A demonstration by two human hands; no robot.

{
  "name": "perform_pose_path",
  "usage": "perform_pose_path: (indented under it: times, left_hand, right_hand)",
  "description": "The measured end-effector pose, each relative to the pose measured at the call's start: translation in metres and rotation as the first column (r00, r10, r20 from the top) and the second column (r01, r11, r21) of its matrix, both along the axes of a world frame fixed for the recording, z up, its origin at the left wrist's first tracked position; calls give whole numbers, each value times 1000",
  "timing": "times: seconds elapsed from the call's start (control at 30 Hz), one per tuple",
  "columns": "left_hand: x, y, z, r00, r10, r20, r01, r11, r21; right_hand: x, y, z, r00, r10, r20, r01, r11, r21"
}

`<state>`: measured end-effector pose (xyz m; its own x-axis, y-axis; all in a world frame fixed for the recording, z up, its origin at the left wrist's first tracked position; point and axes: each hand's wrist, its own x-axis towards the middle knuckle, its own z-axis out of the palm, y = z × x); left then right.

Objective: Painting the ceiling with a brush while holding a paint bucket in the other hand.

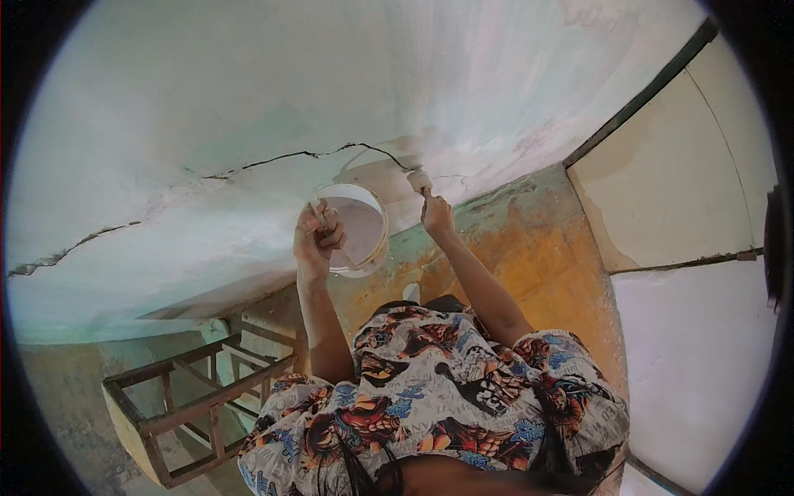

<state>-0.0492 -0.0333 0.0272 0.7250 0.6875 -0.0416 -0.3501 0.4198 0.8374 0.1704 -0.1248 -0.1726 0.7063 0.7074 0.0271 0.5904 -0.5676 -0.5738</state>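
Observation:
My right hand (pixel 437 217) is closed round the handle of a paintbrush (pixel 420 181). Its pale, broad head meets the wall (pixel 248 74) at the right end of a dark crack (pixel 281 157). To the left, my left hand (pixel 319 236) grips the near left side of a round white bucket (pixel 383 217), its fingers curled at the rim. Pale, paint-like liquid shows inside the bucket, which is tilted toward me. Whitish smears mark the left fingers. How deep the liquid is I cannot tell.
A wooden frame (pixel 217 397) with open slats stands at the lower left. Another jagged crack (pixel 74 248) runs along the wall at the far left. Below the wall lies a worn orange and grey surface (pixel 529 248). Dark-edged cream panels (pixel 662 174) are at the right.

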Motion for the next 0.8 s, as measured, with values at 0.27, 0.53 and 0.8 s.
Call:
perform_pose_path:
  times: [0.27, 0.53, 0.8]
  left_hand:
    - [-2, 3, -7, 999, -2, 32, 3, 1000, -28]
    - [4, 5, -6, 998, 24, 51, -25, 1000, 7]
    - [4, 5, -4, 999, 47, 10, -47, 999, 9]
  right_hand:
    - [30, 25, 85, 989, 89, 120, -105, 985, 133]
    - [57, 10, 278, 946, 107, 306, -195, 941, 275]
    - [42, -20, 433, 830, -174, 530, -275, 699, 660]
